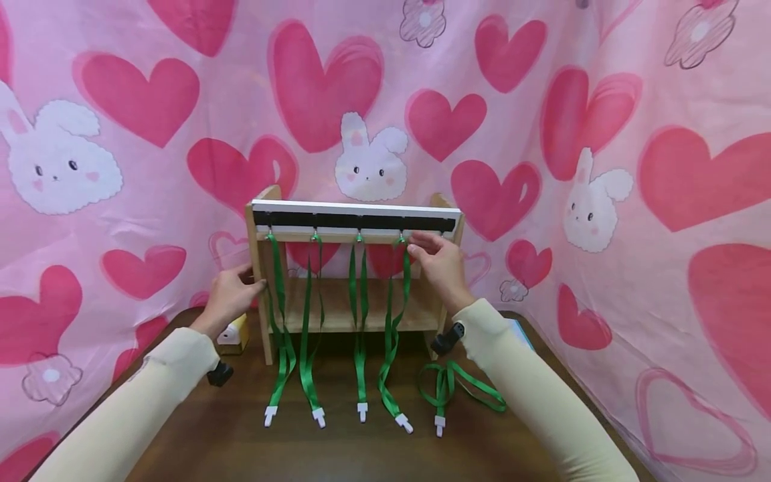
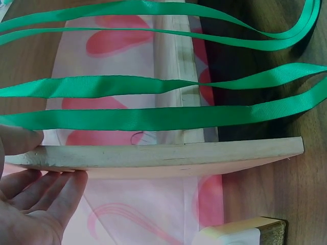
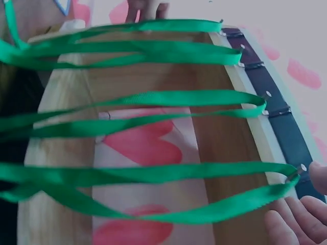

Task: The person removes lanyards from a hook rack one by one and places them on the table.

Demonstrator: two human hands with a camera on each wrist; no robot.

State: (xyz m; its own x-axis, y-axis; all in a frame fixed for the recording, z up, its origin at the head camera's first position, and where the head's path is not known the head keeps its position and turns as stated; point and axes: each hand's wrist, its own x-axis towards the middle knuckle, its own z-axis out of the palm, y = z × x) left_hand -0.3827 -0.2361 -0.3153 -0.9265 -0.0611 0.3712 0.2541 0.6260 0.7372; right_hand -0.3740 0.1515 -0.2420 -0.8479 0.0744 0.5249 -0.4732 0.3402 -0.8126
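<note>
A wooden rack (image 1: 337, 304) stands on the table, with a black strip (image 1: 337, 221) and metal hooks along its top front. Several green lanyards hang from these hooks, their white clips reaching down to the tabletop. My left hand (image 1: 231, 298) grips the rack's left side panel (image 2: 168, 155), thumb on one face and fingers on the other. Beside the hook (image 3: 302, 167) of the rightmost hanging lanyard (image 1: 385, 388) is my right hand (image 1: 442, 264), its fingers loosely bent and holding nothing visible. Another green lanyard (image 1: 446, 385) lies looped on the table at the right.
A small yellow and white box (image 1: 233, 336) sits left of the rack, behind my left wrist. Part of a light blue flat item (image 1: 519, 333) shows beyond my right forearm. Pink heart-patterned cloth (image 1: 144, 234) encloses the brown table (image 1: 337, 455) at the back and sides.
</note>
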